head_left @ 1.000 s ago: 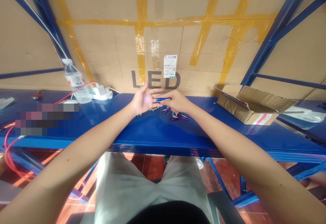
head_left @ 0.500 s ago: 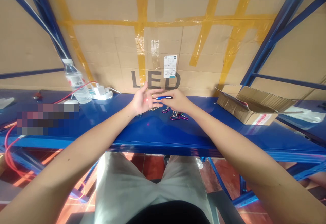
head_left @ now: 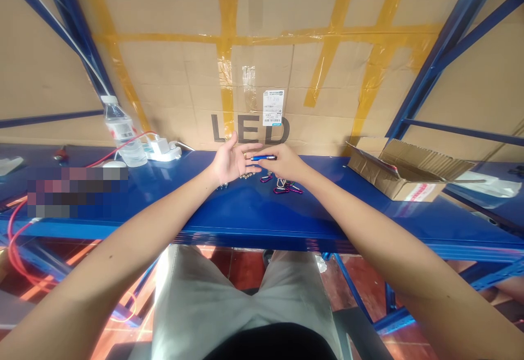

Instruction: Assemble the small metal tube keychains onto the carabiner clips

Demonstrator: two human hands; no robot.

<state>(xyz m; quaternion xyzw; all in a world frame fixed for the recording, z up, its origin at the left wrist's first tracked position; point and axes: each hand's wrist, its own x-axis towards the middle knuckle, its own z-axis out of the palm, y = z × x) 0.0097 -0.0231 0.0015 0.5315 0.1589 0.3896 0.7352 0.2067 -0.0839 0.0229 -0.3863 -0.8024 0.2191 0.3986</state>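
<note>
My right hand pinches a slim blue laser pointer with its tip aimed at the left palm. Palm up and fingers spread, my left hand is held just left of the pointer's tip. No light spot shows on the palm. Below the right hand, several purple and silver carabiners lie on the blue shelf. Small metal pieces lie partly hidden under the left fingers, too small to make out.
On the blue shelf, an open cardboard box stands at right. To the left are a water bottle, a white power strip and a red cable. A large taped cardboard panel closes off the back.
The bright red spot on my left palm and its faint reflection on the shelf are gone. Both hands stay in nearly the same place.
</note>
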